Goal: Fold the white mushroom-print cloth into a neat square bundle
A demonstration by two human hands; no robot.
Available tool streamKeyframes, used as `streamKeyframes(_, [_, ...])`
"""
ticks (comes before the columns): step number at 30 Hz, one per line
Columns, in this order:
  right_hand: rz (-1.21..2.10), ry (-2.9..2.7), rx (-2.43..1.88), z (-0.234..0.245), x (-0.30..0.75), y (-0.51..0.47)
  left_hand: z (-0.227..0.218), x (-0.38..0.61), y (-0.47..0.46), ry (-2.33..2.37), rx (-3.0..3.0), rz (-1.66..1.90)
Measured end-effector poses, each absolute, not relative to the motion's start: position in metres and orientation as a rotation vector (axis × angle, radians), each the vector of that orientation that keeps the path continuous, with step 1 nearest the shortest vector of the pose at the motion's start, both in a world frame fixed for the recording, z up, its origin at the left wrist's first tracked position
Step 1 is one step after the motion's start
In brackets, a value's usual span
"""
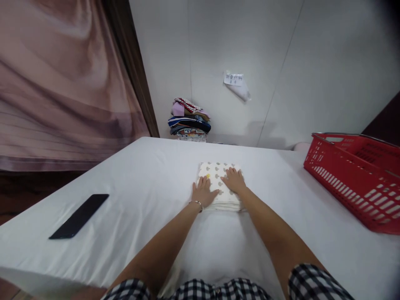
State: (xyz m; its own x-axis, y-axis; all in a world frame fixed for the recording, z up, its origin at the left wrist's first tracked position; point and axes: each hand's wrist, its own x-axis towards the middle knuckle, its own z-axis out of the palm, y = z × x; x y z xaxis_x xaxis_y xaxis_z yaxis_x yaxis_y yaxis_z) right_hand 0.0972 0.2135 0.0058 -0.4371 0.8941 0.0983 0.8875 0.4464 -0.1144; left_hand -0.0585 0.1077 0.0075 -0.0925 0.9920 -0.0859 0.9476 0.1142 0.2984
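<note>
A folded white cloth [218, 183] with a grey tree-like print and a small yellow mark lies in a neat, layered block on the white-covered table [150, 179]. My left hand [203, 192] rests flat on its left side, fingers stretched forward; a thin bracelet circles that wrist. On the right side of the cloth my right hand [233, 180] lies palm down with its fingers spread. Neither hand grips anything; both press or rest on the top layer.
A red plastic basket [350, 179] stands at the table's right. On the left lies a flat black object [79, 216], perhaps a phone. Beyond the far edge is a pile of folded clothes [189, 118] by the wall. A pinkish curtain [62, 83] hangs at left.
</note>
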Motion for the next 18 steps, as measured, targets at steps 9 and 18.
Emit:
streamKeyframes(9, [-0.027,-2.56,-1.574,-0.012,0.1,0.217,0.039,-0.057,0.175,2.162,1.966,0.315])
streamKeyframes(18, [0.081,-2.585,-1.578,-0.013,0.101,0.216,0.0,-0.074,0.196,2.3,1.725,0.315])
